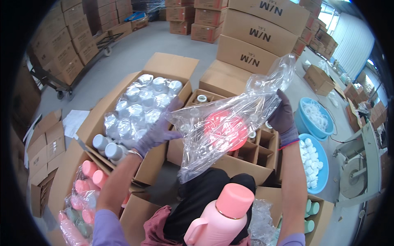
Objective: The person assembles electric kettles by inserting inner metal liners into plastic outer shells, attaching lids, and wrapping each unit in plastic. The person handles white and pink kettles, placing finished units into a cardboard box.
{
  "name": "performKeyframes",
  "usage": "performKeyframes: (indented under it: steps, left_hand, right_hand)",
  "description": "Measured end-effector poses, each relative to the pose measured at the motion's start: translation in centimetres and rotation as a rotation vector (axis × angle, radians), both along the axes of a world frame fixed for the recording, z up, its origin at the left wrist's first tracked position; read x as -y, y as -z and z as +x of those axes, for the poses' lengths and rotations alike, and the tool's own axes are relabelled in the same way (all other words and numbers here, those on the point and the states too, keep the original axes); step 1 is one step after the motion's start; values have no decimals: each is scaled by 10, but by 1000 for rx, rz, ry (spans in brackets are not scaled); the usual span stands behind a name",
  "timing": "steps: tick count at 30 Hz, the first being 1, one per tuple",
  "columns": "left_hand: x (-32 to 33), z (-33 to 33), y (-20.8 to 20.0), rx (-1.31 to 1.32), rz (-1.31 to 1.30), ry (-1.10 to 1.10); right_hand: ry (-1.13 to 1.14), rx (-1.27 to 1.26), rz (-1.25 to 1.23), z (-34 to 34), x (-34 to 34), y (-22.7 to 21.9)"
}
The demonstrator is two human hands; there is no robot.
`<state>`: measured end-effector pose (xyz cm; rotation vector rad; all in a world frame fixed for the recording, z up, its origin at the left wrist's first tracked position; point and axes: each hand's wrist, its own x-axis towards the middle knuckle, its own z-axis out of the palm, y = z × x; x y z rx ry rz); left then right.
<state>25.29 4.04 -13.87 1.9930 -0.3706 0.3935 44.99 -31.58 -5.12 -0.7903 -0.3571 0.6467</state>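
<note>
A clear plastic bag (223, 125) stretches between my gloved hands, above a divided carton (262, 158). My right hand (284, 117) pinches the bag's upper right part. At its left edge my left hand (154, 133) has thumb and fingers spread, somewhat blurred, touching or very close to the film. Through the bag shows a round pink-red thing (227, 130), its kind unclear, resting over the carton's compartments. A pink vacuum flask (221, 213) with a handle and a coral lid stands upright at my lap, touched by neither hand.
Left of the divided carton, an open carton (152, 174) holds several plastic-wrapped grey-lidded flasks (139, 102). Pink-lidded flasks (88, 184) fill another at lower left. Blue tubs (315, 119) with white parts stand at right. Tall cartons (260, 37) rise behind; green-lidded flasks (310, 215) lie lower right.
</note>
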Motion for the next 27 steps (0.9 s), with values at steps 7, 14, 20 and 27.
performKeyframes:
  steps: [7, 14, 20, 27]
  left_hand:
    - [127, 56, 25, -197, -833, -42]
    - [154, 33, 33, -425, -950, 21]
    - [126, -66, 54, 24, -263, -43]
    - [95, -201, 17, -795, -485, 638]
  right_hand:
    - [886, 638, -753, -54, 39, 55]
    - [727, 1286, -1447, -100, 8, 127]
    - [731, 775, -1229, -127, 58, 165]
    - [603, 1157, -1079, -365, 99, 105]
